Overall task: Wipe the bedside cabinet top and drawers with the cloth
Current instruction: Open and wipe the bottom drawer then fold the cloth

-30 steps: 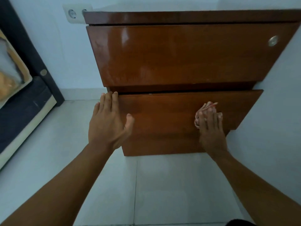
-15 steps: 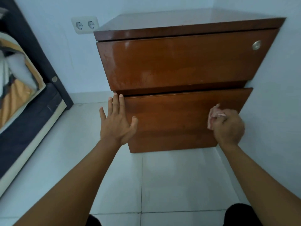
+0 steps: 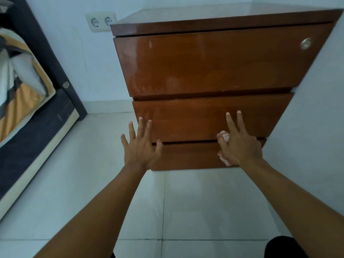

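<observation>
The glossy brown bedside cabinet (image 3: 214, 62) fills the upper middle of the view, set in a wall corner. It has a large top drawer with a round metal lock (image 3: 305, 43) and a lower drawer (image 3: 195, 116). My left hand (image 3: 141, 148) is spread open, fingers fanned, at the lower drawer's left edge. My right hand (image 3: 240, 146) is in front of the lower drawer's right part, two fingers stretched out, the others curled around a crumpled white-and-red cloth (image 3: 224, 157).
A bed with a dark frame (image 3: 46, 127) and orange-and-white bedding (image 3: 16, 86) stands on the left. A double wall socket (image 3: 101, 21) is left of the cabinet top. A white wall (image 3: 312, 118) adjoins the cabinet's right side. White floor tiles (image 3: 195, 202) lie below.
My view has pulled back and up, showing more of the cabinet top. My right hand, fisted on the cloth before, now extends two fingers. My left hand has spread wider and slid lower.
</observation>
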`<act>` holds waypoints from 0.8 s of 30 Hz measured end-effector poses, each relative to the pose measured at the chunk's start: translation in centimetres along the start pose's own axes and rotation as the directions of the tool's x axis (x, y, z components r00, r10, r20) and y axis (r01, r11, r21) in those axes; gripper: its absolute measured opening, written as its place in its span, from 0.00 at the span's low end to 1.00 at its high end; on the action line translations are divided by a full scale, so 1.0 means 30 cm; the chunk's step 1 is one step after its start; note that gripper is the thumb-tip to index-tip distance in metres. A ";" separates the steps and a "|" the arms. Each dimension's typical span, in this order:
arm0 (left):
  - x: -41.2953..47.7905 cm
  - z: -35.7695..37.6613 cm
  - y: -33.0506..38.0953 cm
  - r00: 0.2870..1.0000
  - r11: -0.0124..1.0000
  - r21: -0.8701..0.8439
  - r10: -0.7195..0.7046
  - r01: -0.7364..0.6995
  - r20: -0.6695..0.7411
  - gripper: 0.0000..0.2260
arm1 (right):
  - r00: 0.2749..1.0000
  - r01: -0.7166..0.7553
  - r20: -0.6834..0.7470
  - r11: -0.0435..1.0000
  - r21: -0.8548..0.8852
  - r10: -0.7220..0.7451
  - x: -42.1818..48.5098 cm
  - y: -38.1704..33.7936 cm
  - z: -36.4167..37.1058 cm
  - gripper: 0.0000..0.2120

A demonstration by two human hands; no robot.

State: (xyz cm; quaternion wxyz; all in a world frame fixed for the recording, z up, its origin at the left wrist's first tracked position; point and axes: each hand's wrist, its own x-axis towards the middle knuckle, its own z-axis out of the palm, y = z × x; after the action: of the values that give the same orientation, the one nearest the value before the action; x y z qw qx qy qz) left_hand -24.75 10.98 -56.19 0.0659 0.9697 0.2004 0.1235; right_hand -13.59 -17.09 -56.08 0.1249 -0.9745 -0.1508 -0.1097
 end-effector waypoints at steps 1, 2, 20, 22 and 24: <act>0.011 0.003 -0.005 1.000 1.000 0.002 0.010 -0.010 0.003 0.36 | 1.000 -0.004 0.003 1.000 0.000 0.004 0.008 -0.008 -0.002 0.36; 0.016 0.008 -0.011 1.000 1.000 0.002 0.015 -0.015 0.006 0.35 | 1.000 -0.007 0.004 1.000 0.000 0.007 0.012 -0.015 -0.003 0.36; 0.054 0.211 -0.096 0.936 0.999 -0.036 -0.019 0.034 0.351 0.33 | 0.930 -0.001 0.367 1.000 -0.022 0.009 0.013 -0.028 0.277 0.33; 0.057 0.202 -0.090 0.927 0.999 -0.011 -0.033 0.040 0.374 0.34 | 0.927 -0.004 0.375 0.999 -0.037 0.017 0.018 -0.038 0.271 0.32; 0.058 0.196 -0.090 0.924 0.999 0.032 -0.041 0.031 0.381 0.35 | 0.931 0.008 0.366 1.000 -0.029 0.003 0.026 -0.043 0.255 0.30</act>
State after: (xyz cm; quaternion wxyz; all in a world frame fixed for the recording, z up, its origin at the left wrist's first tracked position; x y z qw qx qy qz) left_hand -22.64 13.68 -61.94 0.0938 0.9720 0.2031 -0.0714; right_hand -11.93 -13.57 -62.83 0.0798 -0.9794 -0.1712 0.0714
